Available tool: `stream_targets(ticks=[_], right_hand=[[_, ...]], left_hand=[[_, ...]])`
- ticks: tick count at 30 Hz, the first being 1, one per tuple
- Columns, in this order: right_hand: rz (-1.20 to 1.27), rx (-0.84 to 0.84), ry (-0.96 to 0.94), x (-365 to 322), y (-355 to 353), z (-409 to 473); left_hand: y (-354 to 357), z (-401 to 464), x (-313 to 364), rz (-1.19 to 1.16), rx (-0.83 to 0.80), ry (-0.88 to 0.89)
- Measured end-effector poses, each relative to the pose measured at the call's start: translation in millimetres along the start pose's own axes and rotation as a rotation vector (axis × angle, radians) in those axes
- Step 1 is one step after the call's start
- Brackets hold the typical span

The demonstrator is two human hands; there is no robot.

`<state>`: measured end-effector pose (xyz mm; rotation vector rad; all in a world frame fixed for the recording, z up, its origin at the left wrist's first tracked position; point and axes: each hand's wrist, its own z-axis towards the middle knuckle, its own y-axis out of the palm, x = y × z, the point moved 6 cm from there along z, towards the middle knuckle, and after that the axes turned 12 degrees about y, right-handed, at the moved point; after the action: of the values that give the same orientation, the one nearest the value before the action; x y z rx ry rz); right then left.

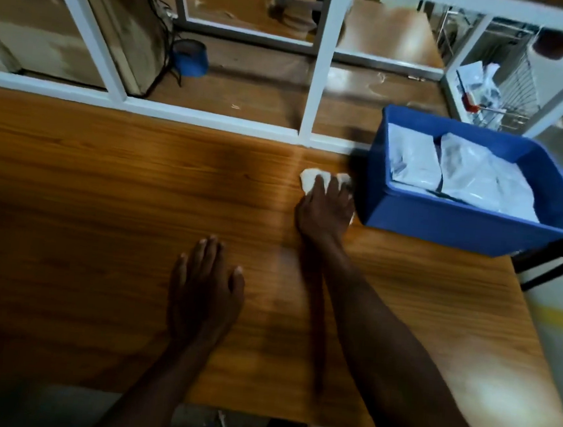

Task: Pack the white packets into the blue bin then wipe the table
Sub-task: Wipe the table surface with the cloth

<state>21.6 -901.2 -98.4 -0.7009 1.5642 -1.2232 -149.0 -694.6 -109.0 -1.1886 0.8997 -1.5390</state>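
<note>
- Right hand [325, 210] fingers [319, 186] lie spread, pressing a white cloth [309, 178] flat to wipe the bench [104, 179].
- Left hand [203, 292] rests flat and empty, likely bracing.
- White packets [466, 176] sit packed in the blue bin [444, 225], far right.

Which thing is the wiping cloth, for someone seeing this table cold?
Find the blue bin at the wooden table's far right. Just left of it, the right hand presses on a small crumpled white cloth. Unlike the flat packets inside the bin, it lies on bare wood.
</note>
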Motion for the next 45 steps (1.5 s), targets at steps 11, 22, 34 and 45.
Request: stream_targets(ticks=[11,22,34,45], right_hand=[[-0.049,0.092,0.051,116.1,-37.0,-119.4],[-0.08,0.157,0.468,362.6,-133.5,-89.2],[-0.001,-0.114,-0.029,213.3,-80.3,-272.5],[-0.153,0.116,0.238,400.8,-158.0,-193.4]], left_hand=[[-6.2,-9.1,3.1,-0.054,-0.038,0.007],[-2.5,-8.5,1.5,0.026,-0.068,0.027],[1.3,-24.1,37.1,0.021,-0.169,0.075],[-0.3,-66.2,117.0,-0.089,-0.265,0.329]])
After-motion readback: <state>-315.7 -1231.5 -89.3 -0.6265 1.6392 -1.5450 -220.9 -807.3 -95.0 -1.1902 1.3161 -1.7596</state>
